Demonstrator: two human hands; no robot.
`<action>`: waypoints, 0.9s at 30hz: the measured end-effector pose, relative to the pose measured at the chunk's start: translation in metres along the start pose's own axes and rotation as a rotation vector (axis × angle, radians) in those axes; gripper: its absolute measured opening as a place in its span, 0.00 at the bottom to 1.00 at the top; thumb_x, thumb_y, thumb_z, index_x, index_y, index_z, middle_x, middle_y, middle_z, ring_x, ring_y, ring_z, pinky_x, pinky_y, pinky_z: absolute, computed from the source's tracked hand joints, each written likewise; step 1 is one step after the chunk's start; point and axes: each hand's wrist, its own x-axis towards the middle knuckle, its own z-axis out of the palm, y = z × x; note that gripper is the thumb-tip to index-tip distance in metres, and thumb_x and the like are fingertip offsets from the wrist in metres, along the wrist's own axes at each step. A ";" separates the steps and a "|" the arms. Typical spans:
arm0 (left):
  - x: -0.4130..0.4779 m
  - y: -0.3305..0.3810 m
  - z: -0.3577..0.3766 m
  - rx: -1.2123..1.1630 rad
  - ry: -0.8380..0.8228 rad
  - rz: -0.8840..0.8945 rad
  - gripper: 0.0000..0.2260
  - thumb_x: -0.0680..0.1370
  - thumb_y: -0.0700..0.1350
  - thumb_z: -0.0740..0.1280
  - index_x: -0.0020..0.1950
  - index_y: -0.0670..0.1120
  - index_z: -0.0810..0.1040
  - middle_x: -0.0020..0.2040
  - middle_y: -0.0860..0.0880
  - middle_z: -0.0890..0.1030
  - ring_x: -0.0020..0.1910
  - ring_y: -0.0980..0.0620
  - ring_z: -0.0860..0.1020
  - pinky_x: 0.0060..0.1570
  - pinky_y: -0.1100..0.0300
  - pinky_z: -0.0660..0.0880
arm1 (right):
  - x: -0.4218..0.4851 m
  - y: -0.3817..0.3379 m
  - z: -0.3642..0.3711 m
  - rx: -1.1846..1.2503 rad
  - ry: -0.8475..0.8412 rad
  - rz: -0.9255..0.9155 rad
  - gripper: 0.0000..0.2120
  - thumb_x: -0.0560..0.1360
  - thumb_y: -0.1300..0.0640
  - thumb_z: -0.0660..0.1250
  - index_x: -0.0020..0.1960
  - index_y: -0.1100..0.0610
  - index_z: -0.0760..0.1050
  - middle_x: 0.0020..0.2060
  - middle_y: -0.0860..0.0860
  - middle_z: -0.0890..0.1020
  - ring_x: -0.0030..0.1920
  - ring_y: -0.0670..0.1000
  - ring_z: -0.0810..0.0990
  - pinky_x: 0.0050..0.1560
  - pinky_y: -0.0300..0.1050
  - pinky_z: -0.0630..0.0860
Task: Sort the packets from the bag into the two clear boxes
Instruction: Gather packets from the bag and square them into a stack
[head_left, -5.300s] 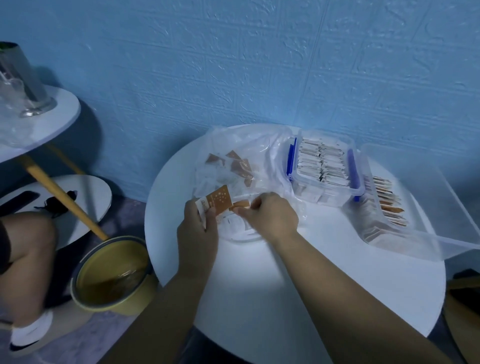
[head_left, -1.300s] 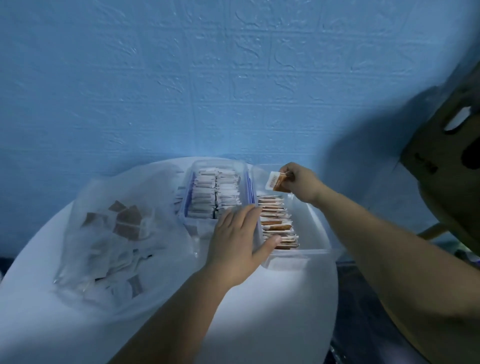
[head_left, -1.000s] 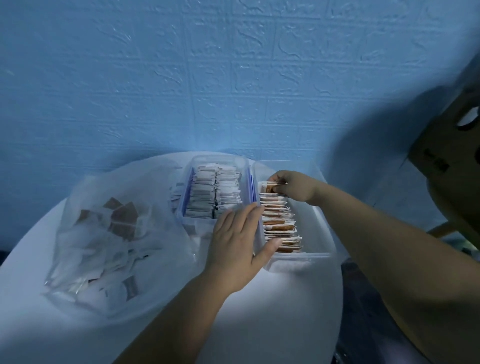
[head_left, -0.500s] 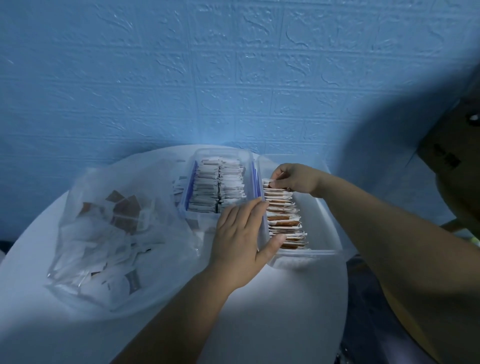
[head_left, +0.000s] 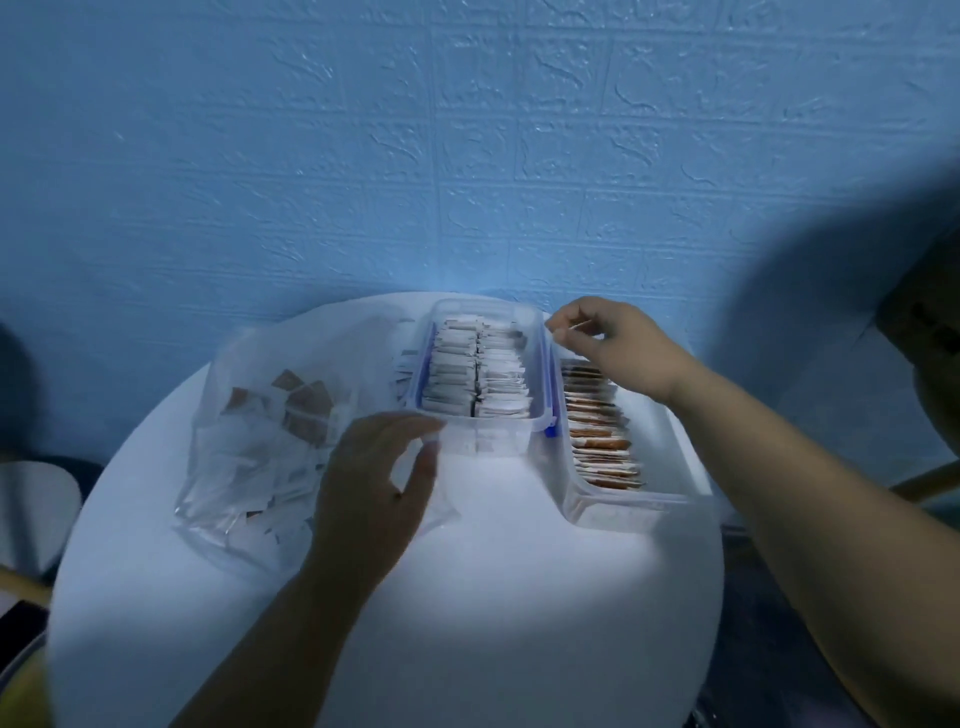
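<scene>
A clear plastic bag (head_left: 244, 467) of loose white and brown packets lies on the left of the round white table (head_left: 493, 597). To its right stands a clear box with blue clips (head_left: 488, 441), holding rows of white packets (head_left: 478, 374). Beside it a second clear box (head_left: 623, 506) holds a row of orange-edged packets (head_left: 597, 431). My left hand (head_left: 374, 478) rests with straight fingers on the bag's edge at the clipped box's front left corner. My right hand (head_left: 618, 348) hovers over the far end of the orange row, pinching a thin pale packet (head_left: 571, 328) seen edge-on.
A blue textured wall rises right behind the table. A brown cardboard box (head_left: 924, 312) sits at the right edge of view. A grey stool seat (head_left: 36, 504) shows low on the left. The right box hangs slightly past the table's right rim.
My right hand has lifted from the far end of the orange row and shifted toward the clipped box. My left hand slid left from the gap between the boxes onto the bag's edge.
</scene>
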 end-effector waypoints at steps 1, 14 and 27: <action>-0.008 -0.013 -0.014 0.056 0.046 -0.051 0.14 0.75 0.46 0.60 0.49 0.40 0.81 0.48 0.43 0.82 0.50 0.51 0.74 0.57 0.62 0.66 | -0.007 -0.016 0.009 0.047 -0.019 -0.066 0.08 0.76 0.60 0.65 0.44 0.47 0.76 0.40 0.44 0.79 0.42 0.44 0.77 0.48 0.37 0.72; -0.018 -0.107 -0.083 -0.162 -0.070 -1.083 0.28 0.79 0.52 0.61 0.75 0.44 0.57 0.73 0.43 0.63 0.70 0.43 0.64 0.68 0.51 0.62 | -0.025 -0.075 0.191 -0.415 -0.453 -0.285 0.21 0.77 0.49 0.63 0.68 0.50 0.68 0.68 0.50 0.70 0.68 0.51 0.67 0.66 0.42 0.62; -0.030 -0.109 -0.100 -0.286 0.021 -0.859 0.04 0.78 0.46 0.63 0.50 0.49 0.77 0.45 0.52 0.79 0.46 0.52 0.77 0.40 0.66 0.70 | -0.043 -0.085 0.173 -0.076 -0.138 -0.400 0.20 0.71 0.55 0.72 0.61 0.59 0.75 0.62 0.51 0.74 0.63 0.38 0.68 0.66 0.35 0.62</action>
